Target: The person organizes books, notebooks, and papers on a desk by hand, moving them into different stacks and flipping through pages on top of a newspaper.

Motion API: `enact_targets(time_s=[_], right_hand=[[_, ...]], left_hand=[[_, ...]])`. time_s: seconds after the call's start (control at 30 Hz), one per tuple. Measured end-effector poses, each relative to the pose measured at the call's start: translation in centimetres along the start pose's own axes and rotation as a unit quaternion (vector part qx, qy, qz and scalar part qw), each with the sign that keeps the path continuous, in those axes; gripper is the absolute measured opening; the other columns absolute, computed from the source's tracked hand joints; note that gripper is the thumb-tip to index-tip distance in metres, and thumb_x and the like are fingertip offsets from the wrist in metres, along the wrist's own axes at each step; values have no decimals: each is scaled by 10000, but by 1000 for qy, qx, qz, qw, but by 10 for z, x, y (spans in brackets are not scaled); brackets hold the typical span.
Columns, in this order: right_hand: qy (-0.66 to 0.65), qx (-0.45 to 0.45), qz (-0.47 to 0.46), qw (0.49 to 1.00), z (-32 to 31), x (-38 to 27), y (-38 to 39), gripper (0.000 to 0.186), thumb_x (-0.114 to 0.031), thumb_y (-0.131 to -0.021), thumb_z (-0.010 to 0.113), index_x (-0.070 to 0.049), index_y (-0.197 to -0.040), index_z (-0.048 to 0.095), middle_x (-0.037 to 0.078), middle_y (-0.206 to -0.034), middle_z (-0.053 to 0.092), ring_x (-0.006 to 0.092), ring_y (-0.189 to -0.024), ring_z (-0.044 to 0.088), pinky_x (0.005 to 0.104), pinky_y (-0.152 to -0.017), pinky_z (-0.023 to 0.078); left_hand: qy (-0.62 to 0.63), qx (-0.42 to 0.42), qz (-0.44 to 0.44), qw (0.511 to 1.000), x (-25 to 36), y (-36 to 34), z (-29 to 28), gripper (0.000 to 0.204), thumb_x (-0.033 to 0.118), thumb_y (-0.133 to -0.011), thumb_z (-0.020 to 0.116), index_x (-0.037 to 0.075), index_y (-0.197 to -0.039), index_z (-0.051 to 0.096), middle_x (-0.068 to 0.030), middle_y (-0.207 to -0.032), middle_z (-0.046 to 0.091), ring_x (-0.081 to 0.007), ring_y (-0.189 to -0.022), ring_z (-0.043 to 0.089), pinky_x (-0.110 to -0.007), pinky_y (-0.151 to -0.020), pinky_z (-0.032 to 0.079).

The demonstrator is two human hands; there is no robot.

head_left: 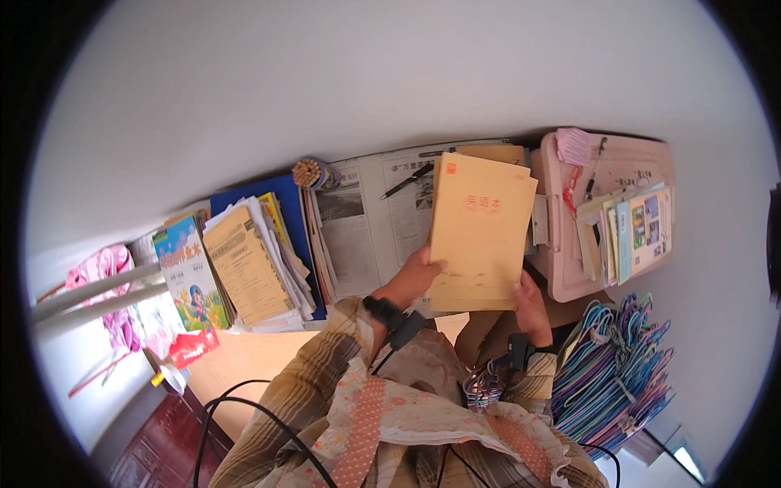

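Observation:
A small stack of tan exercise books (482, 236) with red print on the top cover is held up in front of me, over the newspaper-covered shelf. My left hand (412, 276) grips the stack's lower left edge, its thumb on the cover. At the lower right edge, my right hand (532, 307) is closed round the stack, thumb in front. The books' edges are slightly fanned, so a lower one shows along the right. Another tan book or paper (495, 153) lies partly hidden behind them. A black pen (407, 180) rests on the newspaper (351, 244), left of the stack.
To the left are piled papers and notebooks (248, 264), a blue folder (289, 203) and a cup of pencils (316, 173). A pink storage box (561, 272) on the right carries books (647, 232). Many coloured hangers (614, 366) sit below it. Black cables (277, 419) cross near my left arm.

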State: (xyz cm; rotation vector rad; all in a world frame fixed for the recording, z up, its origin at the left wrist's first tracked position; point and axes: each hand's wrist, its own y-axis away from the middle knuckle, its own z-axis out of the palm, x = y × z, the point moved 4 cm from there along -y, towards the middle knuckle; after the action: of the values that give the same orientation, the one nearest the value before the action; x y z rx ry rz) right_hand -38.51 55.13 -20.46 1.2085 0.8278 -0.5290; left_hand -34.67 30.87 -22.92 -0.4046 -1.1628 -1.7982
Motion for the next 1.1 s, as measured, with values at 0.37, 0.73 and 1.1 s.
enact_targets(time_s=[0.37, 0.73, 1.1], right_hand=[[458, 179, -68, 868, -27, 44, -74, 370, -132, -790, 699, 39, -1102, 599, 238, -1094, 601, 364, -1040, 540, 428, -914, 429], [504, 150, -79, 847, -1, 43, -71, 501, -192, -780, 728, 23, -1199, 558, 252, -1154, 556, 397, -1128, 455, 454, -934, 411], [254, 67, 26, 965, 1, 23, -78, 498, -196, -842, 701, 65, -1220, 509, 147, -1111, 628, 206, -985, 599, 325, -858, 468]], left_hand=[[-408, 249, 66, 876, -63, -41, -31, 440, 62, -763, 668, 30, -1152, 464, -207, -1088, 500, -400, -1051, 481, -466, -886, 418], [-359, 316, -4, 878, -29, -38, -22, 494, 137, -762, 693, 29, -1182, 457, -233, -1027, 562, -435, -1004, 517, -503, -835, 454], [-411, 327, 145, 838, -4, -28, -3, 353, 88, -764, 647, -39, -1062, 508, -269, -1054, 533, -442, -955, 549, -485, -790, 462]])
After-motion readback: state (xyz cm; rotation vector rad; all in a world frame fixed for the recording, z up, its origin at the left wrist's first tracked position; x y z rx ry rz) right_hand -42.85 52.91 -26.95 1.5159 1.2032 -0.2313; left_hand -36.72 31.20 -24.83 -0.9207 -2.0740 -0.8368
